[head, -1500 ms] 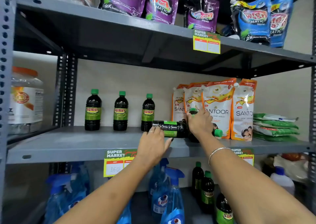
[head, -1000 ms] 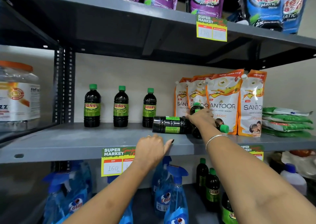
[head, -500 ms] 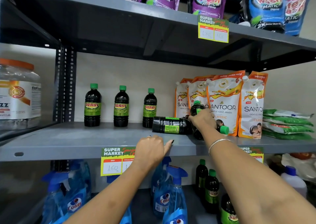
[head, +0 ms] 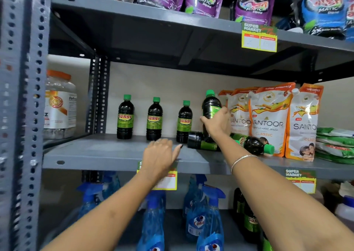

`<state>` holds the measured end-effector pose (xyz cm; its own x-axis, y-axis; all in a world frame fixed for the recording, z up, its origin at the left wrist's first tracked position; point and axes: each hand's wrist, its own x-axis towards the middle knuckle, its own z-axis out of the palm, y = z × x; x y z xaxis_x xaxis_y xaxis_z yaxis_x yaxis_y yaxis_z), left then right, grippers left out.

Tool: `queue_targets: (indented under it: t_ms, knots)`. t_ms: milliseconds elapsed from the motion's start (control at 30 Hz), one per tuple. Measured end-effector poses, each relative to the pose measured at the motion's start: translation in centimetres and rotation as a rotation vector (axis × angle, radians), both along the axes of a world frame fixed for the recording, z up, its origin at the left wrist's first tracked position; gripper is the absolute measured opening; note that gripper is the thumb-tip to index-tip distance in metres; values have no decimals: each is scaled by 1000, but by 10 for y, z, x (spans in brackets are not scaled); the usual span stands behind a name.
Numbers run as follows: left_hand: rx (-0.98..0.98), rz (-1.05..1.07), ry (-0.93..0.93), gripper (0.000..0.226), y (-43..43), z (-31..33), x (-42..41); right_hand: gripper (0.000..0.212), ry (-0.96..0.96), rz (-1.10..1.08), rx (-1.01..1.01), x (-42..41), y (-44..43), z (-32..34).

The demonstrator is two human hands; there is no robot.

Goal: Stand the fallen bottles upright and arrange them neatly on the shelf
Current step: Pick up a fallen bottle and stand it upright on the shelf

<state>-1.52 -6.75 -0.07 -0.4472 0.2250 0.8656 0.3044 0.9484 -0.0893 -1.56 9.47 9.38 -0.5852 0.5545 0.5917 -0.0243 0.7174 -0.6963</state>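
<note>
Dark, green-capped bottle (head: 210,105), upright, gripped

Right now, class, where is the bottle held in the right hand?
On the middle shelf, the held bottle sits upright in the right hand, between the third standing bottle and the orange pouches.

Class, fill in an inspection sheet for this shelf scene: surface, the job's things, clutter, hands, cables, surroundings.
Surface: grey metal shelf, bare at the front left.
Job's things: three dark bottles upright in a row; a fourth bottle held upright; one fallen bottle on its side, cap end hidden; another lying bottle, green cap pointing right.
Clutter: orange pouches standing; green packets stacked flat.
Hands: right hand grips the fourth bottle; left hand rests on the shelf edge, empty.
Cables: nothing seen.
Surroundings: price tag; blue spray bottles below.
</note>
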Motion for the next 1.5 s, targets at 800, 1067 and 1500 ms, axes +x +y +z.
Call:
queue_targets:
  t_ms: [800,1067,1500]
  knots:
    - [50,138,110,64,-223,-31,-16,94,65,353,-132,-35,-248,-32]
    - [72,159,119,55,-226,-35,-22,94,52,325,-53,-40,-267,-41]
    - [117,154,115,57,-223,-36,-20,96,49,329,-7,-33,-268,-50]
